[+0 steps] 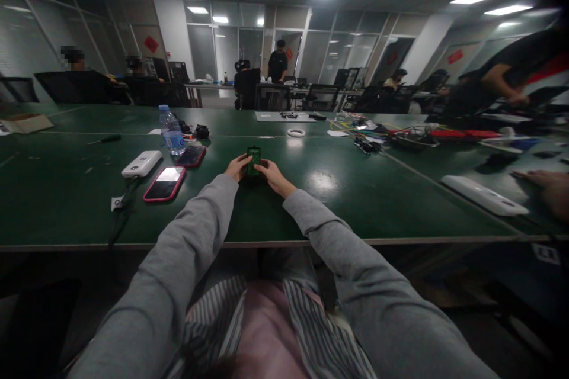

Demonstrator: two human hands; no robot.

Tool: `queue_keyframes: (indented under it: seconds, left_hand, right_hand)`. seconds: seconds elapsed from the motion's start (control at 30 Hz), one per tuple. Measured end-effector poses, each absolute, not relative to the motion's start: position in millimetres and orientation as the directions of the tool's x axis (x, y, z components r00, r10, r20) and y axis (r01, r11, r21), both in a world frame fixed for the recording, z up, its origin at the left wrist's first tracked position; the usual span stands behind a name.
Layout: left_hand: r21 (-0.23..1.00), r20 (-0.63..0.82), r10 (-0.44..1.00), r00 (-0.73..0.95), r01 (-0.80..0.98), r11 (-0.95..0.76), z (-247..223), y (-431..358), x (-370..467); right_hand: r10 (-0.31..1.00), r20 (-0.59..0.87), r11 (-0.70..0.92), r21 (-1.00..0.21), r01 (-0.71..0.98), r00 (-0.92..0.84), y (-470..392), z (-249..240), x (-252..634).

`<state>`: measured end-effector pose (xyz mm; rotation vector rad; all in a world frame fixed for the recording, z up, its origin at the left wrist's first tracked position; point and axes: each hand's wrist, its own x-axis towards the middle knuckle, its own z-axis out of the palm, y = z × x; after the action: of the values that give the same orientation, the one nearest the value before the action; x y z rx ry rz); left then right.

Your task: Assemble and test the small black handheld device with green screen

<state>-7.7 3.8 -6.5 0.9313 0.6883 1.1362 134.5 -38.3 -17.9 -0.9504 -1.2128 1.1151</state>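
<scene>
Held upright over the table between my two hands is a small green rectangular object with a black edge. It has lighter markings on its face and could be a circuit board; its exact kind is too small to tell. My left hand grips its left side, with the thumb across the front. From the right, my right hand holds the opposite side, its thumb also on the face. Both hands are closed on it, and the fingers behind it are hidden.
Left of my hands lie a pink-cased phone, a second phone, a white power bank with a cable and a water bottle. A white ring and tangled wires lie beyond. At right are a white power strip and another person's hand.
</scene>
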Motion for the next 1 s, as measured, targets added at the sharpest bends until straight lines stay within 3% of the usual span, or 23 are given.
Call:
queue_keyframes:
  seconds: [1.0]
  left_hand:
    - [0.921, 0.042, 0.975, 0.220, -0.387, 0.048, -2.7, 2.1, -8.6]
  right_hand:
    - [0.961, 0.275, 0.272, -0.959, -0.076, -0.022, -42.3, -17.0, 129.1]
